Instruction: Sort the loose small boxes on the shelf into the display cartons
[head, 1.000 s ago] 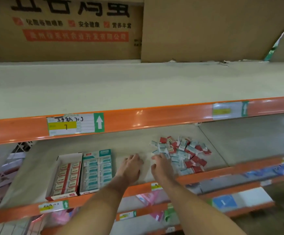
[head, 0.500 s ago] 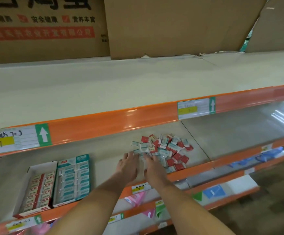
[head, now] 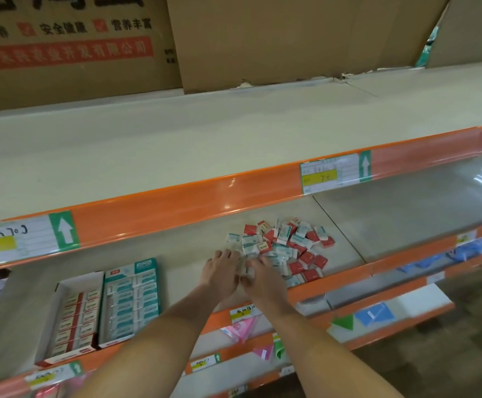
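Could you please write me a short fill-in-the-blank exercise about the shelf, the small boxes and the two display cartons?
1. The pile of loose boxes mixes red boxes with ____ ones.
2. The teal carton stands to the ____ of the pile.
3. The red-and-white carton sits directly ____ of the teal carton.
4. Both hands, left hand and right hand, reach the pile's ____ edge.

Missing words: white-and-teal; left; left; left

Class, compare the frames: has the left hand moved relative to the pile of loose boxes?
Yes. The left hand has moved rightward, away from the display cartons, reaching the pile.

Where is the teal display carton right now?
In the head view, the teal display carton sits lower left on the middle shelf, beside the red display carton, left of both hands.
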Available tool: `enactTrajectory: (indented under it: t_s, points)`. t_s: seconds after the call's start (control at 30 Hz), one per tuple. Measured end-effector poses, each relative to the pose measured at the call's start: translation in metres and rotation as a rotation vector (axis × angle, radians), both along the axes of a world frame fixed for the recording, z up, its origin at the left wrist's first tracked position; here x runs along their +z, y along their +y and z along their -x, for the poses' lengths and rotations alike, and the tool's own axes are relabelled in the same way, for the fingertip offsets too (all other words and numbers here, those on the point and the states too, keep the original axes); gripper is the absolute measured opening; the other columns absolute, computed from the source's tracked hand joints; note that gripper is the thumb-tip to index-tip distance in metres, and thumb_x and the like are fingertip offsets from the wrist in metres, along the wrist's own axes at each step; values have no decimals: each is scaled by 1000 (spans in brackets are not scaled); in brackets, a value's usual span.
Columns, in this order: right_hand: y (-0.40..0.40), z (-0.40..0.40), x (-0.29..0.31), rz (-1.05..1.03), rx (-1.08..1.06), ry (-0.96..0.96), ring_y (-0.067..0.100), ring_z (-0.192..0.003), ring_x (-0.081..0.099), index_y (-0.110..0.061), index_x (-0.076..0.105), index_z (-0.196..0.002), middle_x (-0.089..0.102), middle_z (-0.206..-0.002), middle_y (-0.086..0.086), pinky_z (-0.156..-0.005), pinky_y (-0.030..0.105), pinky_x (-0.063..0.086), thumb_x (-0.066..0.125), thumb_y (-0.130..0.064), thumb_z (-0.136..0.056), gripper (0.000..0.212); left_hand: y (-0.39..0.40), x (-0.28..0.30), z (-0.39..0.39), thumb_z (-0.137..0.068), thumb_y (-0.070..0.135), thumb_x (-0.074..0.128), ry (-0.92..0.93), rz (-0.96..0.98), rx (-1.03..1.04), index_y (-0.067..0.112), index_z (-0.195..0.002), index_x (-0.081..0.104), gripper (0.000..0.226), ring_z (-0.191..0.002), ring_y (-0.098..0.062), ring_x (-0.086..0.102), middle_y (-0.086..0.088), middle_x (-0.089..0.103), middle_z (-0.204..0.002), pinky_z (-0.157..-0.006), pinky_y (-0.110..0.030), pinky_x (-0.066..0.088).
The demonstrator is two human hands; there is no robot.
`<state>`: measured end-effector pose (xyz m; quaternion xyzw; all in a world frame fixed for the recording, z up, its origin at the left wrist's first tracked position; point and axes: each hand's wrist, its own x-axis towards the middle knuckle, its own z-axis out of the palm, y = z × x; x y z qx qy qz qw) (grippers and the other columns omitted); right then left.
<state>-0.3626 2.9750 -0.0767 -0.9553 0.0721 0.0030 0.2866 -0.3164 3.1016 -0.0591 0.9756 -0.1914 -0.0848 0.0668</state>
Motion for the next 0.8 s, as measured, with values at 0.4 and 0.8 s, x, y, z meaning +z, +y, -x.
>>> enactTrajectory:
  t_s: [0.4,0.8]
  points:
    - [-3,6,-14,-355,-139,0,5,-110,62,-33,54,-131,64,-123,-17,-90,29,52,65,-6,-85,55,7,-12,23,-98,37,43,-23,175,322,15,-119,53,31,-108,-28,52,-8,50,-116,-83,-37,44]
    - [1,9,-17,-159,-89,-64,10,-106,59,-26,60,-124,57,-120,-10,-78,18,43,67,-28,-92,33,30,-13,41,-96,28,50,58,425,370,24,-135,44,40,-106,-26,61,-6,66,-118,-86,-36,47]
